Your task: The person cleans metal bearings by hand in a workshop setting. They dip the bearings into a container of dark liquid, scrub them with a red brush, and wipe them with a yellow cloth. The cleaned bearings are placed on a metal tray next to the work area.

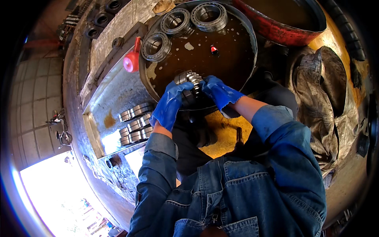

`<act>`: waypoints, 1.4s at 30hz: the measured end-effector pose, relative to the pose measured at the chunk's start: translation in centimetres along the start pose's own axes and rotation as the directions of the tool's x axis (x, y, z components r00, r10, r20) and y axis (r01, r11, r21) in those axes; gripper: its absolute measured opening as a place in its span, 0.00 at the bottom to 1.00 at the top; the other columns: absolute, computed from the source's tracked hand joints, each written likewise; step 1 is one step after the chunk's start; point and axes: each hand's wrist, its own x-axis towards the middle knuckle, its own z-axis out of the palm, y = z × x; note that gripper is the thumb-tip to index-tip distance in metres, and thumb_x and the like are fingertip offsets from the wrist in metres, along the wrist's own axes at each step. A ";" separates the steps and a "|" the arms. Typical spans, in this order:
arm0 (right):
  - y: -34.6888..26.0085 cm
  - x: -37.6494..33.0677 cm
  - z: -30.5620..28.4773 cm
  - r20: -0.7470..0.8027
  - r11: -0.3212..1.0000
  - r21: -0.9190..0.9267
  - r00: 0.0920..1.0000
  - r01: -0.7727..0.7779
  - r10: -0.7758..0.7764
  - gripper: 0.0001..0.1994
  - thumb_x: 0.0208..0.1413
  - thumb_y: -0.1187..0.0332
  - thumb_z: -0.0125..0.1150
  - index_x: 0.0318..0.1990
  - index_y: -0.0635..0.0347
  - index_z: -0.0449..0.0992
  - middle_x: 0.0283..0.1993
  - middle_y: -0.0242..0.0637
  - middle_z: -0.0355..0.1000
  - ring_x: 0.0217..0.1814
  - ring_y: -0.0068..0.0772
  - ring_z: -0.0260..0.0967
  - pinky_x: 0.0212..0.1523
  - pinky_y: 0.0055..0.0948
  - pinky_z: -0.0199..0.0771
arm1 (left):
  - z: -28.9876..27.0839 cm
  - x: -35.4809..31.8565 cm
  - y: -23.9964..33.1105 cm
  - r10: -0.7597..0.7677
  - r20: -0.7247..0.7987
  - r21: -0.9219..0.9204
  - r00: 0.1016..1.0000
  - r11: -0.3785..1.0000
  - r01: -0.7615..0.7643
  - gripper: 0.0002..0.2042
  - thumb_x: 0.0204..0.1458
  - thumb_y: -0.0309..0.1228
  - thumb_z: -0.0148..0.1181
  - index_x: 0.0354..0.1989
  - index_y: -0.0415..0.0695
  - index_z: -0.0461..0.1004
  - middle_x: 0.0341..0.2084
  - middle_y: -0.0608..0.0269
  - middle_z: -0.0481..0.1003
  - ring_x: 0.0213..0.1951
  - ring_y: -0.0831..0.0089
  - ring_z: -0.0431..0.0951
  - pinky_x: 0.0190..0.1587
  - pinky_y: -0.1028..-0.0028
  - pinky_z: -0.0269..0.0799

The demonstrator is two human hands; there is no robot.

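Both my hands wear blue rubber gloves. My left hand and my right hand are closed around a roller bearing from its two sides. It is held tilted at the near edge of a round metal tub of dark brown liquid, with its rollers showing. Whether its lower part dips into the liquid, I cannot tell. Toward the tub's far left side sit three large bearings: one at the left, one in the middle and one to the right. A small red and black object shows in the liquid.
Left of the tub, a metal tray holds rows of shiny bearings. A red container with a spout stands against the tub. Beyond, at right, is a red-sided drum of brown liquid. A stained, crumpled sack lies to the right.
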 end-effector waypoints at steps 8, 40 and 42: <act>3.1 0.2 -1.4 0.117 0.571 -0.641 0.801 0.512 -0.587 0.09 0.58 0.68 0.60 0.33 0.63 0.82 0.38 0.53 0.80 0.43 0.53 0.80 0.45 0.42 0.80 | 6.5 -3.8 -0.2 0.340 -0.551 0.810 0.762 0.438 0.390 0.45 0.50 0.43 0.70 0.73 0.37 0.56 0.57 0.39 0.76 0.57 0.48 0.79 0.59 0.55 0.75; -9.8 1.7 0.7 0.375 0.956 0.288 0.925 -0.055 -0.060 0.24 0.60 0.58 0.61 0.59 0.65 0.77 0.48 0.47 0.80 0.45 0.39 0.78 0.47 0.37 0.77 | -1.1 -2.1 -3.1 0.244 -0.554 0.690 0.796 0.669 0.275 0.39 0.52 0.41 0.64 0.73 0.40 0.58 0.54 0.35 0.77 0.54 0.42 0.80 0.59 0.56 0.76; -4.1 -0.3 4.5 -0.372 0.985 -0.175 0.925 0.013 -0.078 0.30 0.62 0.56 0.61 0.66 0.66 0.69 0.58 0.56 0.76 0.60 0.47 0.75 0.62 0.41 0.74 | 0.1 -1.3 -2.7 0.252 -0.526 0.710 0.813 0.656 0.256 0.40 0.52 0.41 0.64 0.73 0.41 0.58 0.54 0.37 0.77 0.54 0.44 0.80 0.59 0.56 0.76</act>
